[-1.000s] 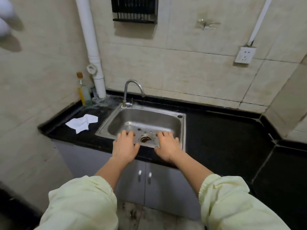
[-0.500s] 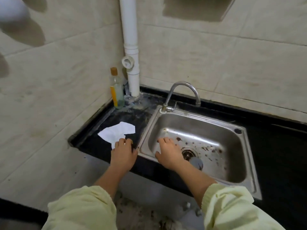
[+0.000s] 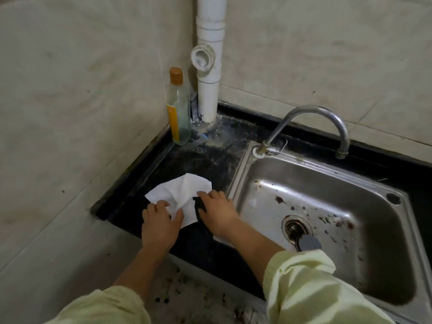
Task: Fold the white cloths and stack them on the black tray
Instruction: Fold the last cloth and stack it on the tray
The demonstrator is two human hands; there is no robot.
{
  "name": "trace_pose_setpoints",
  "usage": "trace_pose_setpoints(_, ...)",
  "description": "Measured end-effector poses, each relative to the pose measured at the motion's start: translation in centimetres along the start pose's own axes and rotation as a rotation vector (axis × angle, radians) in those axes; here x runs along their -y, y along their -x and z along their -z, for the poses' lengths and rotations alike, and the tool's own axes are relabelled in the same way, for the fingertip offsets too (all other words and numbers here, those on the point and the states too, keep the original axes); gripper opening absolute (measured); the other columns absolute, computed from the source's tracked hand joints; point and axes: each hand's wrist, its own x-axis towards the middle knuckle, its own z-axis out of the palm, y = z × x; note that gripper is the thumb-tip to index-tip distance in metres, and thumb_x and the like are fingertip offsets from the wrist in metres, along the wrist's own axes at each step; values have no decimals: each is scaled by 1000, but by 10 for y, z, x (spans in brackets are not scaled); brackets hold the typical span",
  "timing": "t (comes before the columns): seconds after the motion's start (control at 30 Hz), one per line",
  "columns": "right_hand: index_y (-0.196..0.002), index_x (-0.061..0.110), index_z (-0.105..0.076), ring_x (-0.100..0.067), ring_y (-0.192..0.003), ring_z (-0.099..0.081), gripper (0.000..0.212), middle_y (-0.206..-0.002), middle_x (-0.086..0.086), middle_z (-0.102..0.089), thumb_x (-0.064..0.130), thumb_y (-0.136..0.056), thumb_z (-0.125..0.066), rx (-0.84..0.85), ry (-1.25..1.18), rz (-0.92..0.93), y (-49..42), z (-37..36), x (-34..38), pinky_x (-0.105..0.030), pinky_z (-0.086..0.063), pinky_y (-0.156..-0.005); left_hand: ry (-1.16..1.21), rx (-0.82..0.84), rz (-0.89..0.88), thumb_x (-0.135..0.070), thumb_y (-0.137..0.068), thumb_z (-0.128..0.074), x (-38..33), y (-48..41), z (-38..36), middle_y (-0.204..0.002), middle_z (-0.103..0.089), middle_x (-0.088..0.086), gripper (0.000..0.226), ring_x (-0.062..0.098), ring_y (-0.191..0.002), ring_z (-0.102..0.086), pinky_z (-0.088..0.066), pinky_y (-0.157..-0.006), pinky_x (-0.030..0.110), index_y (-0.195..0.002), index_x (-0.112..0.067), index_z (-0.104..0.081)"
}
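Both hands on the cloth (image 3: 184, 191), which lies on the black tabletop (image 3: 205, 160).
I see my left hand (image 3: 160, 226) pinching the cloth's near left corner between fingers (image 3: 161, 204) and thumb. The crumpled cloth spreads just beyond and between both sets of fingers. My right hand (image 3: 218, 213) lies released, fingertips touching the cloth's right edge. The sink (image 3: 243, 169) sits just right of those fingers.

Both arms wear loose, pale yellow-green sleeves of soft, lightly creased fabric. The left sleeve (image 3: 100, 305) and right sleeve (image 3: 311, 288) each end in a gathered, puffed cuff partway up the forearm. Below the cuffs, the left hand (image 3: 159, 224) and right hand (image 3: 218, 212) are bare.
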Motion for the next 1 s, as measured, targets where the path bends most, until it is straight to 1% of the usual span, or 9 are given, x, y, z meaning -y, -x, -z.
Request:
trace_pose_setpoints(0.17,-151,39,-19,-33,-135,-26,53,-152,-11,-24,27,-102,-37,17,-5,33,-25,-11,2,-48,-26,-111,30,26,-131,-35,-93,-57,7,-6,-10,-126,-47,8,38,23,-117,-39,-42,-94,33,-123,-11,-58)
trace_pose_setpoints(0.33,-138,29,-47,-29,-135,-25,38,-150,-7,-27,28,-101,-41,-74,4,69,-26,-9,0,-39,-26,-105,199,-26,-197,-21,-99,-48,-9,-8,2,-114,-54,1,20,13,-105,-47,-36,-81,16,-114,-13,-59)
trace_pose_setpoints(0.43,-127,21,-56,-24,-124,-37,31,-135,-4,-43,27,-98,-47,-175,-109,87,-20,-3,-2,-36,-33,-99,304,8,-269,-19,-99,-45,-23,-3,13,-92,-58,-3,7,5,-77,-53,-41,-62,15,-99,-19,-52)
trace_pose_setpoints(0.5,-117,16,-59,-23,-114,-45,26,-122,-3,-50,26,-94,-52,-225,-182,94,-12,4,-3,-36,-37,-94,384,43,-287,-17,-100,-43,-34,2,20,-85,-59,-3,7,6,-73,-56,-44,-62,24,-97,-18,-49)
trace_pose_setpoints(0.6,-93,15,-57,-20,-88,-55,12,-93,-2,-58,25,-86,-61,-303,-356,92,8,19,-9,-39,-47,-77,434,22,-349,-14,-99,-43,-57,9,30,-83,-58,-3,6,4,-73,-55,-42,-61,23,-100,-18,-48)
trace_pose_setpoints(0.73,-81,17,-57,-14,-69,-57,10,-74,2,-61,17,-77,-66,-332,-620,-23,43,49,-31,-31,-47,-63,482,12,-497,-21,-93,-49,-99,23,44,-72,-58,-1,9,9,-64,-53,-39,-57,28,-87,-17,-54)
trace_pose_setpoints(0.83,-72,14,-56,-3,-50,-45,18,-55,8,-52,-1,-78,-65,-382,-926,-119,74,76,-54,-19,-37,-51,572,30,-567,-26,-82,-50,-138,43,51,-65,-57,4,15,10,-59,-49,-38,-53,24,-76,-13,-57)
trace_pose_setpoints(0.9,-69,14,-55,-1,-45,-39,21,-50,11,-45,-2,-79,-64,-425,-998,-175,98,90,-71,-17,-33,-48,637,47,-580,-25,-79,-49,-162,57,50,-65,-57,2,17,6,-57,-47,-38,-54,19,-74,-11,-58)
trace_pose_setpoints(1.0,-69,16,-58,-9,-55,-43,20,-58,4,-47,-1,-78,-61,-451,-1025,-216,141,102,-96,-24,-36,-55,717,77,-586,-25,-76,-47,-196,85,40,-66,-56,-3,17,7,-62,-50,-38,-55,15,-75,-12,-58)
